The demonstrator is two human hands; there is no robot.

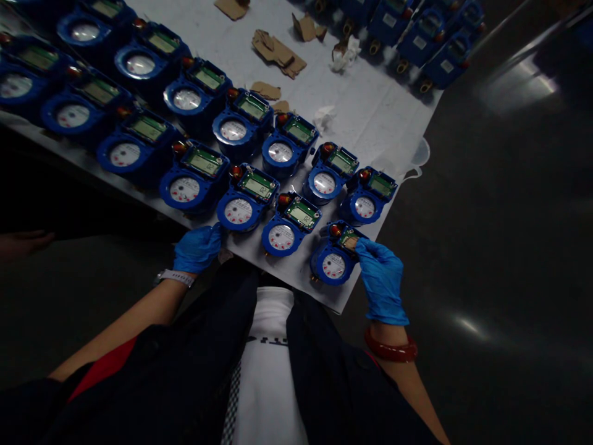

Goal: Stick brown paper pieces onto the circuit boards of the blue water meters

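Note:
Blue water meters with round white dials and small digital displays stand in rows on the table. My right hand (382, 278), in a blue glove, pinches a small piece of brown cardboard (351, 242) against the display of the nearest right water meter (332, 266). The cardboard covers part of that display. My left hand (198, 248), also gloved, is closed at the table's front edge, close to another water meter (238, 211); what its fingers grip, if anything, is hidden. Between the hands stands a water meter (281, 237) with a lit-looking display.
Torn cardboard pieces (278, 52) and crumpled white paper (345, 54) lie farther back on the white-covered table (384, 99). More blue meters (419, 40) stand at the back right. A clear plastic cup (419, 154) is at the right edge. Another person's hand (25, 243) shows at left.

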